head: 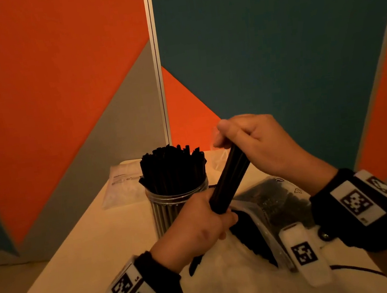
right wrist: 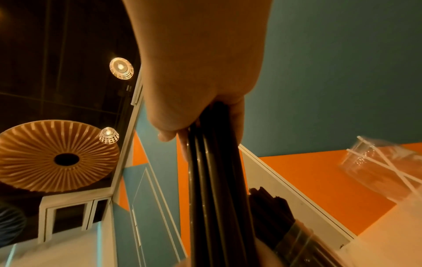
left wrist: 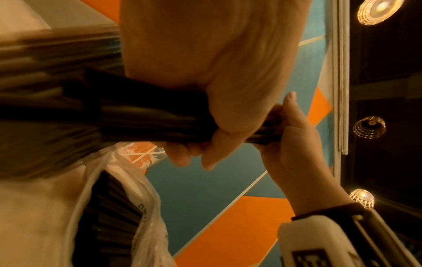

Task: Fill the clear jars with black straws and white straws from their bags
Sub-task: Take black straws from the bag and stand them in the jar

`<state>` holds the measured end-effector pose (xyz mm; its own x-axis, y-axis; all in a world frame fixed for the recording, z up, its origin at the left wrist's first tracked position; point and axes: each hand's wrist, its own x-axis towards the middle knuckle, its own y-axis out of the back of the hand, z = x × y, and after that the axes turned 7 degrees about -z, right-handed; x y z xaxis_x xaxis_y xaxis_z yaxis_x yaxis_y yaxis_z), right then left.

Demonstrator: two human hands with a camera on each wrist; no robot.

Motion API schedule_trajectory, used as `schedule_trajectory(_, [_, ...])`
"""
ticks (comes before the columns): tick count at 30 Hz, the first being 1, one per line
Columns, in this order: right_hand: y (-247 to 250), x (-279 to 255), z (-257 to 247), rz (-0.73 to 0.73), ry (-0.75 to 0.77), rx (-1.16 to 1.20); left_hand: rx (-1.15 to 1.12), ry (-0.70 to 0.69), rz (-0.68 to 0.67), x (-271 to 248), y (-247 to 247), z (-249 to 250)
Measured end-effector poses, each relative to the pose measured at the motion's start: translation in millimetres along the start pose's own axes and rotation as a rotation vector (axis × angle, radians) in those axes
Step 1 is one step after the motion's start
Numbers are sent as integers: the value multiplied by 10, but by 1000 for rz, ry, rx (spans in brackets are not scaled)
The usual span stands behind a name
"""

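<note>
Both hands hold one bundle of black straws (head: 231, 178) tilted above the table. My left hand (head: 216, 208) grips its lower end, just over the open plastic bag of black straws (head: 272, 207). My right hand (head: 227, 140) grips the upper end. A clear jar (head: 175, 205), packed with upright black straws, stands just left of the bundle. In the right wrist view my right hand (right wrist: 200, 119) is wrapped round the bundle (right wrist: 217, 180), beside the filled jar (right wrist: 294, 236). A second clear jar (right wrist: 383, 166) holds a few white straws.
A flat clear bag (head: 124, 187) lies at the far left of the pale table (head: 78, 247), behind the filled jar. Orange, grey and teal partition panels (head: 273, 49) close off the back and right. The table's left edge runs diagonally toward me.
</note>
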<state>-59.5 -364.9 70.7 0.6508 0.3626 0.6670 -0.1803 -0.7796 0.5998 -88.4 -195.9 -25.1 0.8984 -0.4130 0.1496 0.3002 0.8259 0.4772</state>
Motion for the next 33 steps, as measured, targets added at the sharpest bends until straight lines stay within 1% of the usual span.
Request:
schedule_trajectory(3, [-93, -5, -99, -49, 56, -98, -104, -46, 26, 48, -7, 101])
schedule_trajectory(7, [-226, 34, -183, 11, 160, -178, -78, -111, 85, 55, 12, 162])
schedule_trajectory(10, [-265, 50, -195, 91, 211, -128, -106, -129, 139, 26, 79, 149])
schedule_trajectory(13, [-298, 33, -197, 151, 192, -25, -176, -176, 183, 20, 160, 140])
schedule_trajectory(15, [-326, 22, -220, 135, 185, -1, -226, -202, 215, 30, 166, 124])
schedule_trajectory(16, [-337, 17, -237, 123, 205, -9, -254, -212, 227, 34, 151, 114])
schedule_trajectory(20, [-414, -7, -293, 67, 333, -80, -303, -236, 266, 31, 40, 40])
schedule_trajectory(24, [-528, -114, -303, -63, 294, -126, -378, -246, 282, -26, -18, -9])
schedule_trajectory(26, [-538, -148, -315, -96, 283, -103, -380, -242, 282, -48, -26, -18])
schedule_trajectory(28, [-513, -133, -339, -99, 301, -60, -384, -238, 300, -63, -12, -9])
schedule_trajectory(30, [-479, -109, -339, -61, 320, -3, -376, -240, 315, -63, 21, 19])
schedule_trajectory(32, [-478, -105, -288, 50, 293, 72, -376, -248, 359, -72, 95, 59])
schedule_trajectory(33, [-498, -117, -238, 118, 256, 87, -369, -258, 395, -79, 147, 69])
